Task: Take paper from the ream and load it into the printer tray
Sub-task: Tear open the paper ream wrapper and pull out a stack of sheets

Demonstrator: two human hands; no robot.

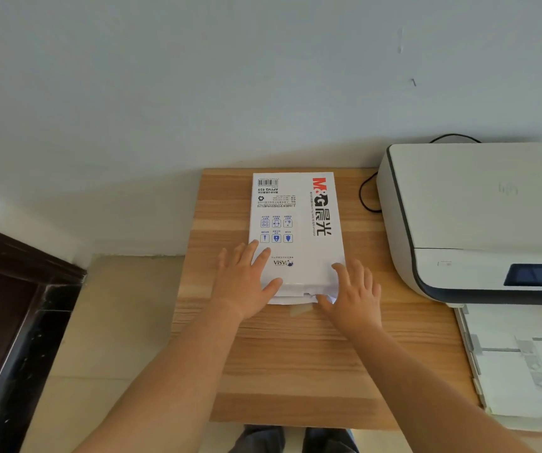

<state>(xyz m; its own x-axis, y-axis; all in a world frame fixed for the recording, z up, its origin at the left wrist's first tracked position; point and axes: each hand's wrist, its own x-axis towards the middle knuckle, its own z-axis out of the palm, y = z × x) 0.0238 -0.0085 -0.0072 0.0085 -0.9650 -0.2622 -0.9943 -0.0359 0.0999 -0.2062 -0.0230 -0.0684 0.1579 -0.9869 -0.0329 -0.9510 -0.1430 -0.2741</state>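
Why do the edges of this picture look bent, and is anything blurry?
Head view: the wide lens bows the printer and table edges; light is soft and even, with faint shadows; the ream print is readable, small text slightly soft.

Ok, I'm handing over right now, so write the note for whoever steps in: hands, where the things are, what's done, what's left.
Left hand: flat on the near left corner of the paper ream, holding nothing.
Right hand: at the ream's near right corner by the torn wrapper end, no sheets in its grip.
Ream lies on the wooden table, wrapper opened at the near end.
Printer stands to the right; its tray is pulled out.
Done: wrapper opened, tray out.
Left: pull out sheets, load them into the tray.
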